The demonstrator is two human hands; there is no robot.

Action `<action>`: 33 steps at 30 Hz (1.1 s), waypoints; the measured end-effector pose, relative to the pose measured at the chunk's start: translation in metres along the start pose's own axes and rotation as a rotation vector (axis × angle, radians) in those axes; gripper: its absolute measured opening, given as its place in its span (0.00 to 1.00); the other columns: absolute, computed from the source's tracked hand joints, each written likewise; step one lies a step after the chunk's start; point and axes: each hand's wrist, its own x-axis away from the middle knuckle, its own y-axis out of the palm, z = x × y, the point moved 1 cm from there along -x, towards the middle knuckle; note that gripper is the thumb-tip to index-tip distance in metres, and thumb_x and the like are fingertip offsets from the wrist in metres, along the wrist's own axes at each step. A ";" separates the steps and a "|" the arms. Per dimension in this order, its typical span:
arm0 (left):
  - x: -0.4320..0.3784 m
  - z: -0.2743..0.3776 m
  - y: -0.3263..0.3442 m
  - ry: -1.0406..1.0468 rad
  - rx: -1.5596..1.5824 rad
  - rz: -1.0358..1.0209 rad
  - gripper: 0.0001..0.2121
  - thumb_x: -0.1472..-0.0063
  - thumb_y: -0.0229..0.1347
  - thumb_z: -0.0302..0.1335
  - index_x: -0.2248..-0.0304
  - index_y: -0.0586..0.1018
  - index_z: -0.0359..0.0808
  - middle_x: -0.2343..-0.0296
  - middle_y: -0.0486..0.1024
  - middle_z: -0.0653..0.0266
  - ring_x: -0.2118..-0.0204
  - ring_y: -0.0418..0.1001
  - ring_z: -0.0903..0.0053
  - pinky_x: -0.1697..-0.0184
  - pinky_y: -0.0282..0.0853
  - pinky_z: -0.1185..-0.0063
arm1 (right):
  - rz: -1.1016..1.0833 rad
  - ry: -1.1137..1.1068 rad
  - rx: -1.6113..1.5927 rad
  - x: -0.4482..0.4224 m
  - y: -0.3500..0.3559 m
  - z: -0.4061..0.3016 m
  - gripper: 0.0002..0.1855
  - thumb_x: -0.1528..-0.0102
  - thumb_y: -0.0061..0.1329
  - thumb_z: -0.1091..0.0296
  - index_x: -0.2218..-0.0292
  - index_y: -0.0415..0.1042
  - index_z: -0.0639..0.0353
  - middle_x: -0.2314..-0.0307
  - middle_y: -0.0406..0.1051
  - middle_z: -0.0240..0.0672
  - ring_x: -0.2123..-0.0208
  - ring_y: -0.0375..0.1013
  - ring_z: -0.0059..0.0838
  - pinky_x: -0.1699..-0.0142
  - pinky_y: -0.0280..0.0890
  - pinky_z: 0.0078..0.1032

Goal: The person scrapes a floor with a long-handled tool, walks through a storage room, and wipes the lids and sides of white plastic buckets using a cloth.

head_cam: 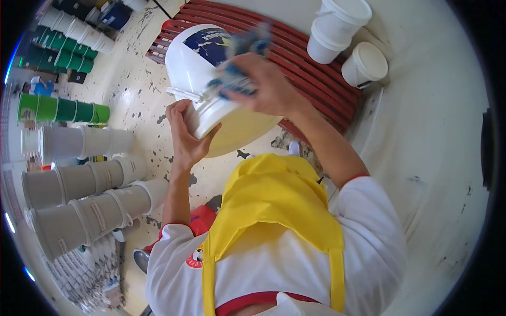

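Note:
A large white plastic bucket (180,65) is tilted in front of me, its rim and pale open mouth turned towards me. On its side is a torn dark blue label (207,45) that bears writing. My left hand (187,136) grips the rim, with the thumb at the mouth and the fingers around the outside. Motion blurs my right hand (267,85), which clutches a blue and whitish cloth (237,81) at the bucket's side near the rim. Part of the label and rim is hidden behind the cloth and that hand.
Beyond the bucket stands a red slatted bench (316,89) carrying stacked white buckets (336,29) and a smaller lidded bucket (365,65). Tall stacks of grey-white buckets (99,211) and green buckets (65,108) rise at left. A wall (431,158) borders my right; a person (41,86) is far left.

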 end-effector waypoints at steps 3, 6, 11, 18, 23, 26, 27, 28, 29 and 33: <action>0.003 -0.006 0.010 -0.077 0.064 0.049 0.35 0.57 0.70 0.31 0.52 0.63 0.30 0.57 0.62 0.55 0.53 0.61 0.64 0.48 0.59 0.71 | 0.020 0.103 -0.177 -0.005 -0.004 0.010 0.21 0.44 0.53 0.59 0.53 0.71 0.62 0.62 0.75 0.38 0.59 0.74 0.31 0.52 0.67 0.29; 0.007 -0.011 0.018 -0.212 0.284 0.116 0.34 0.54 0.69 0.31 0.52 0.63 0.31 0.56 0.61 0.59 0.52 0.62 0.70 0.47 0.59 0.74 | 0.130 0.562 -0.609 0.040 -0.018 0.065 0.23 0.44 0.52 0.56 0.52 0.70 0.63 0.60 0.73 0.37 0.59 0.73 0.26 0.53 0.68 0.28; 0.015 -0.030 0.025 -0.466 0.553 0.187 0.32 0.52 0.68 0.26 0.51 0.64 0.30 0.57 0.65 0.61 0.55 0.65 0.76 0.50 0.63 0.78 | 0.495 0.922 -1.231 0.091 0.027 0.116 0.28 0.43 0.51 0.54 0.48 0.66 0.65 0.59 0.73 0.37 0.60 0.73 0.26 0.55 0.69 0.24; 0.027 -0.064 0.044 -0.915 1.097 0.373 0.24 0.42 0.57 0.30 0.50 0.67 0.25 0.61 0.73 0.53 0.59 0.74 0.64 0.56 0.72 0.70 | 0.513 1.044 -1.019 0.096 0.032 0.100 0.37 0.43 0.51 0.46 0.43 0.60 0.66 0.52 0.67 0.41 0.53 0.69 0.27 0.46 0.62 0.23; 0.026 -0.052 0.063 -0.972 1.190 0.411 0.25 0.42 0.59 0.30 0.50 0.67 0.24 0.61 0.73 0.53 0.59 0.74 0.63 0.57 0.73 0.70 | 0.662 0.797 -0.569 0.077 0.006 0.082 0.33 0.41 0.50 0.49 0.45 0.61 0.66 0.55 0.70 0.41 0.53 0.69 0.32 0.47 0.62 0.25; 0.021 -0.033 0.075 -0.929 1.114 0.402 0.25 0.44 0.61 0.30 0.52 0.67 0.24 0.62 0.73 0.52 0.59 0.74 0.64 0.56 0.72 0.70 | 0.567 0.603 -0.403 0.070 -0.033 0.085 0.30 0.42 0.52 0.52 0.47 0.61 0.65 0.58 0.71 0.41 0.54 0.70 0.31 0.49 0.64 0.27; 0.017 -0.027 0.076 -0.913 1.067 0.395 0.25 0.45 0.62 0.30 0.53 0.67 0.25 0.62 0.73 0.52 0.59 0.74 0.64 0.55 0.72 0.70 | 0.513 0.522 -0.389 0.060 -0.039 0.081 0.29 0.43 0.54 0.55 0.48 0.63 0.64 0.58 0.71 0.39 0.55 0.70 0.30 0.48 0.64 0.27; 0.016 -0.025 0.078 -0.855 1.096 0.342 0.26 0.47 0.64 0.29 0.54 0.65 0.26 0.60 0.71 0.51 0.58 0.73 0.65 0.53 0.71 0.71 | 0.455 0.443 -0.381 0.052 -0.044 0.077 0.28 0.44 0.56 0.58 0.48 0.64 0.64 0.58 0.71 0.37 0.55 0.70 0.28 0.48 0.64 0.27; 0.017 -0.026 0.082 -0.852 1.065 0.352 0.27 0.47 0.64 0.29 0.54 0.64 0.26 0.60 0.70 0.51 0.58 0.72 0.66 0.52 0.70 0.72 | 0.361 0.423 -0.292 0.052 -0.039 0.091 0.28 0.45 0.56 0.59 0.48 0.64 0.64 0.59 0.71 0.36 0.55 0.70 0.28 0.48 0.64 0.27; 0.018 -0.036 0.089 -0.773 0.944 0.353 0.30 0.47 0.65 0.30 0.53 0.59 0.27 0.59 0.67 0.52 0.56 0.69 0.69 0.51 0.68 0.73 | 0.007 0.592 -0.530 0.050 -0.028 0.148 0.29 0.50 0.60 0.66 0.48 0.64 0.58 0.59 0.70 0.30 0.56 0.69 0.22 0.47 0.63 0.26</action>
